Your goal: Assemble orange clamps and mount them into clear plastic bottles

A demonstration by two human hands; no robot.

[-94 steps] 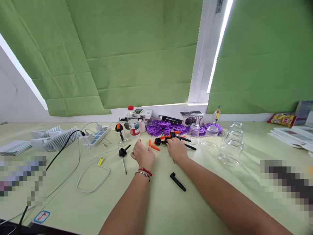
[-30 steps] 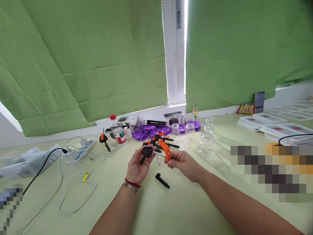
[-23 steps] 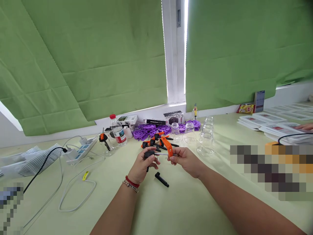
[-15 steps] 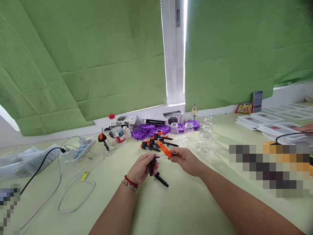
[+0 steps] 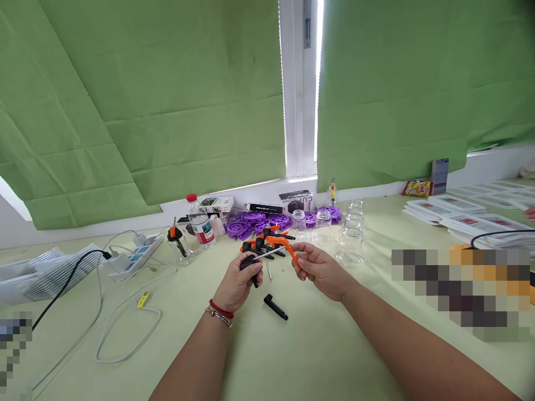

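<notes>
My left hand (image 5: pixel 237 283) is closed around a black handle part (image 5: pixel 249 263) from which a thin metal rod (image 5: pixel 271 253) sticks out to the right. My right hand (image 5: pixel 318 271) pinches an orange plastic lever (image 5: pixel 284 244) by its lower end, and the lever's top sits at the rod's tip. Both hands hover just above the pale green table (image 5: pixel 292 345). A loose black handle piece (image 5: pixel 275 307) lies on the table below and between the hands. Behind them sits a small heap of black and orange parts (image 5: pixel 261 245).
Purple round plastic parts (image 5: pixel 254 221), several clear glass jars (image 5: pixel 350 236), a water bottle (image 5: pixel 200 223) and small boxes (image 5: pixel 296 201) line the windowsill side. A power strip (image 5: pixel 134 256) with cables lies left, leaflet stacks (image 5: pixel 460 214) right. Another person's fingers (image 5: pixel 530 212) show at the far right edge.
Earlier both hands lay on the table among the parts. They have since picked up the black handle and the orange lever, brought them together and turned them; the lever now points up-left at the rod tip.
</notes>
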